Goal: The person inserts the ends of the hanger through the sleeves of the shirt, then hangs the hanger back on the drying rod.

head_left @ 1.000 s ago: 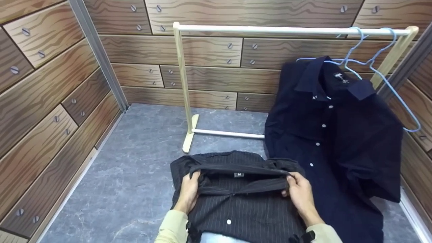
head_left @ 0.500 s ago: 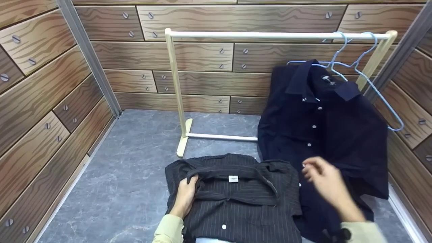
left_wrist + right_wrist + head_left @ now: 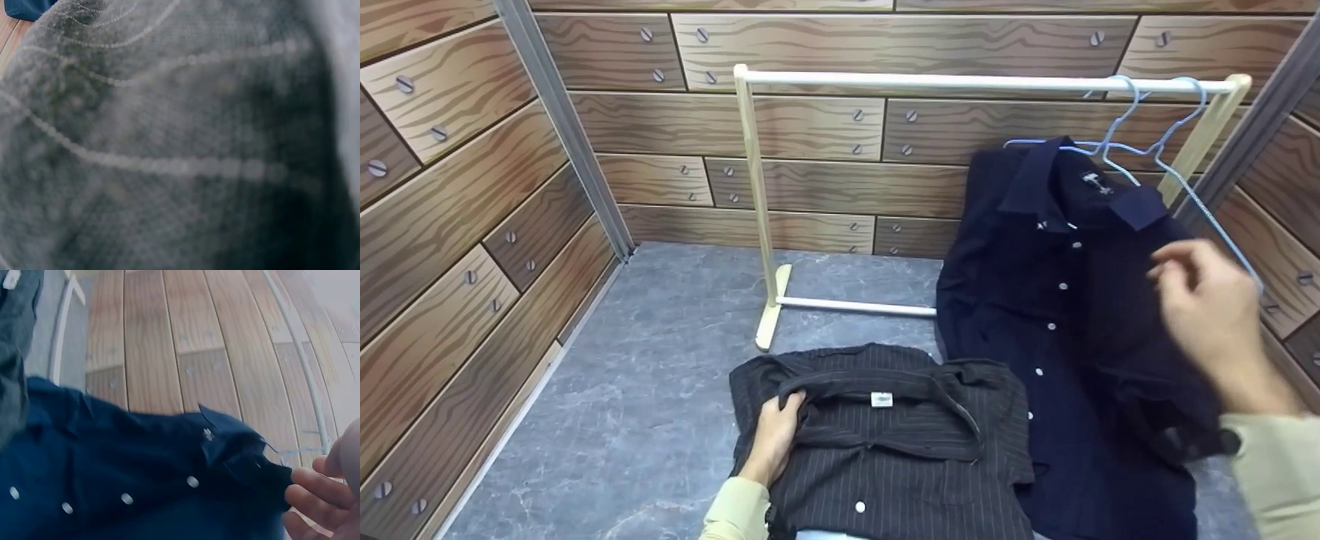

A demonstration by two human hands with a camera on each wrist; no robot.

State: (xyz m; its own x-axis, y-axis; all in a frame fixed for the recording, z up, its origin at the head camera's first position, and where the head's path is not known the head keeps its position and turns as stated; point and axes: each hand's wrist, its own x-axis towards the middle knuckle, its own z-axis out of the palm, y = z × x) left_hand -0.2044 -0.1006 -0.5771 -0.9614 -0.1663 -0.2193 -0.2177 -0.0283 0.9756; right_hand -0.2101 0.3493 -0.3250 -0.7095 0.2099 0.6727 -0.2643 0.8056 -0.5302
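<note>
A dark pinstriped shirt (image 3: 945, 487) lies spread at the front of the surface, its collar opening facing up with a white label inside. My left hand (image 3: 776, 431) grips the left side of that collar between thumb and fingers. Striped cloth (image 3: 169, 124) fills the left wrist view and hides the fingers there. My right hand (image 3: 1215, 319) is raised over the right shoulder of a navy buttoned shirt (image 3: 1005, 307), fingers loosely bent and holding nothing. In the right wrist view its fingers (image 3: 320, 489) appear beside the navy shirt's collar end.
A garment rack with a white rail (image 3: 930, 80) stands at the back. Near its right end hang blue hangers (image 3: 1166, 139); one lies behind or within the navy shirt's collar. Wood-patterned walls (image 3: 810, 124) enclose the grey marbled surface (image 3: 645, 375).
My right hand has let go of the striped shirt's collar and moved right and up toward the hangers. My left hand keeps its grip on the collar.
</note>
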